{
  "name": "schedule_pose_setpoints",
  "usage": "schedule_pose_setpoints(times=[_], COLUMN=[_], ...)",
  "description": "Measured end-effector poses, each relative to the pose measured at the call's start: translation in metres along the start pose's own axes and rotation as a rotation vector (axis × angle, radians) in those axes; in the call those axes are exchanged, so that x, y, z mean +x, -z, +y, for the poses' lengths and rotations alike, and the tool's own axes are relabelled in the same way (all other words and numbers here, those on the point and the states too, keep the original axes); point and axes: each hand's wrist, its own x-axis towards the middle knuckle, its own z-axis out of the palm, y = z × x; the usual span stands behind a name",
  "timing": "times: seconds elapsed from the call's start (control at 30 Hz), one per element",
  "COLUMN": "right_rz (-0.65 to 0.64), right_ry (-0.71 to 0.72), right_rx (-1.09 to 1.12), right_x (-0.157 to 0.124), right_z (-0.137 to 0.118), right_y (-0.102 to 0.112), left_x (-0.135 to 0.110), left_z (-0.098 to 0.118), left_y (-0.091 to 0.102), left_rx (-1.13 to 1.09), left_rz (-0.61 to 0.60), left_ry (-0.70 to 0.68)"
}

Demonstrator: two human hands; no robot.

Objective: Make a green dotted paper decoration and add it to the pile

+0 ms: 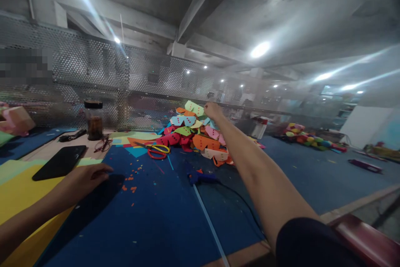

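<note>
My right hand reaches out to the top of a heap of coloured paper cutouts, its fingers pinched at the edge of a light green cutout. Rows of small holes or dots mark many of the cutouts. My left hand hovers above the blue table near the yellow paper sheets, loosely bent with nothing visible in it. Scissors with red and yellow handles lie left of the heap. What looks like a blue glue gun with a dark cord rests in front of it.
A black phone, a lidded jar and glasses are at the left. Orange paper scraps dot the blue tabletop. A perforated metal screen stands behind. Colourful items and a purple case lie rightward.
</note>
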Motion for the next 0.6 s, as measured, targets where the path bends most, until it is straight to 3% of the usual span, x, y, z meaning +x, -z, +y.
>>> schedule_pose_setpoints(times=[0.13,0.33,0.47,0.6], right_rz=[0.032,0.153,0.164,0.084], right_ry=[0.017,0.044,0.151,0.307], right_rx=[0.026,0.058,0.108,0.165], right_x=[-0.001,-0.014,-0.056,-0.112], right_z=[0.007,0.023,0.028,0.030], right_y=[0.009,0.039,0.045,0.028], left_x=[0.000,0.002,0.004,0.006], left_z=[-0.001,-0.006,-0.010,-0.012], left_y=[0.000,-0.002,-0.002,-0.002], left_rx=[-0.004,-0.006,-0.009,-0.013], left_rz=[-0.012,-0.013,-0.024,-0.027], left_ry=[-0.013,-0.021,-0.023,-0.012])
